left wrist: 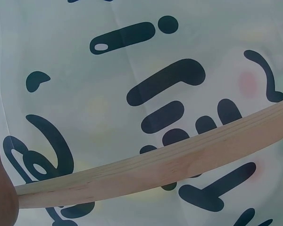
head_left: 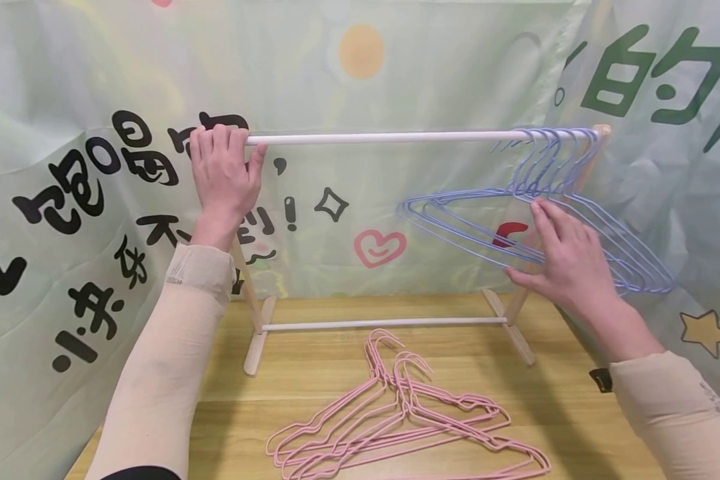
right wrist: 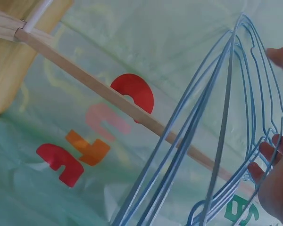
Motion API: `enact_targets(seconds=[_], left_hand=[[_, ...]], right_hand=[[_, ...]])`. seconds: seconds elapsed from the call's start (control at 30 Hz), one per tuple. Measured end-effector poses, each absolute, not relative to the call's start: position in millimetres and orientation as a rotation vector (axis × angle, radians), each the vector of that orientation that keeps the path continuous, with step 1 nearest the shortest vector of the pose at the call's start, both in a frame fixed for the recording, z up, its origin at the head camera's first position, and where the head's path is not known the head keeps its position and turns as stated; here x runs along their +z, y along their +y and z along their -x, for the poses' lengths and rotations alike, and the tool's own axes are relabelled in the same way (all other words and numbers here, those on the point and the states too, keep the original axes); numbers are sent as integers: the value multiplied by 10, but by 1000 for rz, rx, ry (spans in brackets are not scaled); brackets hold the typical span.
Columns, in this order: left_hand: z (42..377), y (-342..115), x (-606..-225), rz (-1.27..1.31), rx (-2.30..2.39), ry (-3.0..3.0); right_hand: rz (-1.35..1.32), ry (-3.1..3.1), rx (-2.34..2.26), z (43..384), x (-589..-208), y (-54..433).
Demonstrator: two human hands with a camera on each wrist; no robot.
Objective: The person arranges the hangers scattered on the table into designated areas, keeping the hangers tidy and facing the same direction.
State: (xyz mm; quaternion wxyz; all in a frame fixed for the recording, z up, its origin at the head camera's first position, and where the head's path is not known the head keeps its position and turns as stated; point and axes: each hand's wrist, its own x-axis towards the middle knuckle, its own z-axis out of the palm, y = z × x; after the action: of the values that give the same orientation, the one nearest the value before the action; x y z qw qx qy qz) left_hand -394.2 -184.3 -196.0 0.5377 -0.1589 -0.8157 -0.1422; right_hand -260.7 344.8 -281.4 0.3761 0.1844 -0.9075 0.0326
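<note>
My left hand (head_left: 227,170) grips the left end of the white top rod (head_left: 384,138) of a small wooden rack, its fingers over the top. In the left wrist view a wooden upright (left wrist: 151,160) of the rack runs across, with the edge of the hand at far left. Several blue wire hangers (head_left: 462,193) hang bunched at the rod's right end. My right hand (head_left: 570,260) is at their near side, fingers extended, with a fingertip at the hanger necks and the thumb pointing left. In the right wrist view its fingers (right wrist: 269,150) touch the blue wires.
Several pink hangers (head_left: 405,407) lie in an overlapping pile on the wood-grain table (head_left: 312,387), in front of the rack. A lower white rod (head_left: 384,324) joins the rack's feet. Behind hangs a pale green printed cloth (head_left: 312,73). A small black tag (head_left: 601,380) is at the right.
</note>
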Motion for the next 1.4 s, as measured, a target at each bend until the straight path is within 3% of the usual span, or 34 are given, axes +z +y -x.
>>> enact_targets(seconds=[0.53,0.87,1.4], left_hand=[[3957,-1837,-1970,378,-341,-1938],[3962,-1841,-1961,366,-323,-1948],[3978,-1838,-1972,380,-318,-1924]], right_hand=[[-511,-2100,345,2525,-2519,3594],[-64,-2014,684,2717,-2065,3883],[12,-2414,298,3146,-1913,4277]])
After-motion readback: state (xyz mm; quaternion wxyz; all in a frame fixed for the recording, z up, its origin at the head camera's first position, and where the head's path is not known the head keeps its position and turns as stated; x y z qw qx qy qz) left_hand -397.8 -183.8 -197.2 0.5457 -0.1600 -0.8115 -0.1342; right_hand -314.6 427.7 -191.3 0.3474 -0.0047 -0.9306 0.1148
